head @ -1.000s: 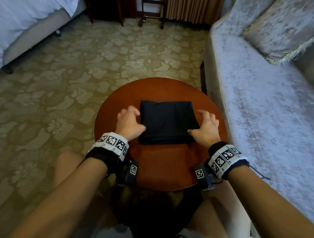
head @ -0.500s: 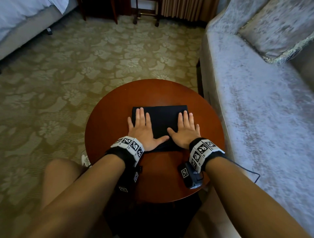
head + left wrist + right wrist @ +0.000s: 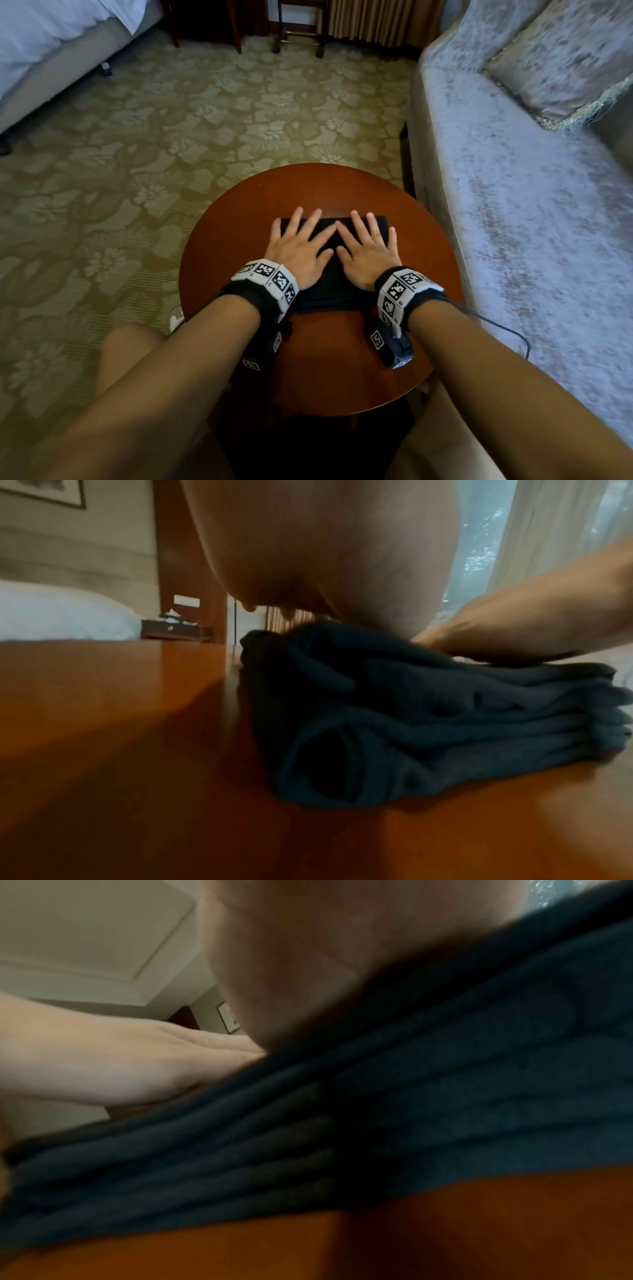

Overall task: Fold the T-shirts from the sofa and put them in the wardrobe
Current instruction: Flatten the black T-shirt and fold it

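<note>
Both hands have slid forward over the shirt (image 3: 329,291) since half a second ago. Left hand (image 3: 297,249) and right hand (image 3: 367,253) press flat on it, fingers straight and spread. Dark, folded into a thick layered rectangle, it lies mid-table (image 3: 428,246), beside the sofa (image 3: 513,192).

Both hands now lie flat on the shirt (image 3: 329,291): a second ago they sat curled at its sides. The left hand (image 3: 297,250) and right hand (image 3: 368,251) sit closer together, fingers spread, index fingertips nearly touching.
</note>
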Demonstrator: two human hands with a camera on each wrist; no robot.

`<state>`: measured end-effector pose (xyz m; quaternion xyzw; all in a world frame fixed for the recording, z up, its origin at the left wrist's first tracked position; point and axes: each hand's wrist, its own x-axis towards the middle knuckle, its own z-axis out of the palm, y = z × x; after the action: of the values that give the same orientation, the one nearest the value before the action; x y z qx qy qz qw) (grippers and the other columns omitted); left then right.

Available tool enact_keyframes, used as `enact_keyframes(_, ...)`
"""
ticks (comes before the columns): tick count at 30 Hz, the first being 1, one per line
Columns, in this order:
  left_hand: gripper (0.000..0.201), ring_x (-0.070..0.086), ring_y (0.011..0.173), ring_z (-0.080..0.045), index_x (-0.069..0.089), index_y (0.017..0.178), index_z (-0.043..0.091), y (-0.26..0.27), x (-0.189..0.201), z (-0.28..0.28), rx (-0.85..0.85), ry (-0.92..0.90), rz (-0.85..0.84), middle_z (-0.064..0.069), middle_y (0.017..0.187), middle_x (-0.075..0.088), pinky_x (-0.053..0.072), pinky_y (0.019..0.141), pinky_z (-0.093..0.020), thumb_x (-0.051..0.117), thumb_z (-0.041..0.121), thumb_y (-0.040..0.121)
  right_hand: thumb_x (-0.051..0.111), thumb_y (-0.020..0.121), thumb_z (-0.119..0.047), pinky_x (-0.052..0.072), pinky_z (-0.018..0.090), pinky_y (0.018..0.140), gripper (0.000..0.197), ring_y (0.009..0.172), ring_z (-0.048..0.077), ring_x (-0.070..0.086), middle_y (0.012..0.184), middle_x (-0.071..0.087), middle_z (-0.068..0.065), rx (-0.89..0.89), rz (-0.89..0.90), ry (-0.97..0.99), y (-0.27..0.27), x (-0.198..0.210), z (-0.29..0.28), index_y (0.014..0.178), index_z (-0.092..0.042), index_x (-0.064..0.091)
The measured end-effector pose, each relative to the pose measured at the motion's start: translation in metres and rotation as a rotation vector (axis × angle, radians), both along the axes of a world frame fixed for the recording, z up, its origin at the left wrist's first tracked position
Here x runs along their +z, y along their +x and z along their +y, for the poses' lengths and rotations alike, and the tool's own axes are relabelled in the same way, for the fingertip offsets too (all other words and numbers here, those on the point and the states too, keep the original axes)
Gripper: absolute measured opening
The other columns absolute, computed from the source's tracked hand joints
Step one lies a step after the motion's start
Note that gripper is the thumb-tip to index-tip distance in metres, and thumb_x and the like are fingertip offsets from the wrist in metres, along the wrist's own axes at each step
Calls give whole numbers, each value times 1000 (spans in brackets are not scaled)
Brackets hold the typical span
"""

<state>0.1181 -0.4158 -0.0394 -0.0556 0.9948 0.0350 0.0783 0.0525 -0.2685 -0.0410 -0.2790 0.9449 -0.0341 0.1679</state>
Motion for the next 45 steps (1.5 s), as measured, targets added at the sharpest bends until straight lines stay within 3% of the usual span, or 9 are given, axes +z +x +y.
enact_keyframes(7,73,-16,148,-17,-1,154,30,-5,-17,5,207,65,-110,2,162,-14,-3,116,-57,12,68,93,23,92,-72,-5,57,118,79,148,15,-20,160,-19,-16,-249,-159,14,-18,-7,9,155,-36,-9)
enact_keyframes(13,78,-19,147,-28,-2,155,23,6,-7,0,304,119,-121,2,161,-18,-1,117,-58,16,68,94,18,99,-60,-6,53,120,69,150,14,-11,163,-13,-8,-361,-121,-115,-5,-4,38,155,-30,-11)
enact_keyframes(18,80,-27,144,-23,-3,153,36,15,6,16,92,158,-109,2,159,-26,-8,114,-58,22,76,88,19,100,-59,-11,54,117,61,147,13,-23,160,-24,-10,-81,-76,-93,17,2,38,152,-45,-10)
enact_keyframes(25,94,-18,147,-22,-5,153,38,42,-9,18,-126,5,-185,-2,162,-14,-14,113,-58,28,85,78,35,94,-67,-6,52,118,78,147,12,-23,161,-21,-11,-73,-128,-124,37,-3,56,154,-40,-7)
enact_keyframes(29,77,-17,148,-20,-1,153,38,56,-3,12,-258,2,-146,-1,162,-12,-8,117,-56,30,70,91,53,90,-62,-7,48,120,74,148,8,-17,163,-6,-15,111,-104,-231,41,-3,82,152,-47,15)
enact_keyframes(33,62,-8,149,-20,1,155,32,65,-6,6,-351,-1,-113,-2,163,-3,-3,121,-43,27,49,102,47,102,-33,6,49,121,50,151,11,-1,161,18,-12,177,-48,-276,43,-8,94,149,-38,31)
enact_keyframes(37,60,-9,149,-25,-3,155,22,70,-9,7,-366,-51,-78,-7,163,-4,-3,120,-38,28,33,105,43,103,-15,-1,44,120,56,150,10,-6,162,13,-15,128,-30,-234,52,-10,90,151,-40,27)
enact_keyframes(41,84,-23,145,-28,-15,152,11,83,-3,15,-340,-73,-138,-8,160,-18,-6,120,-39,43,-3,93,43,90,4,-7,45,120,80,149,10,-14,163,3,-15,106,-40,-172,61,-7,92,153,-39,20)
enact_keyframes(45,91,-26,144,-30,-16,150,3,92,0,20,-304,-87,-166,-15,158,-22,-5,121,-39,47,-9,86,42,86,10,-8,39,120,83,150,14,-14,164,3,-10,108,-51,-192,68,-5,91,155,-31,21)
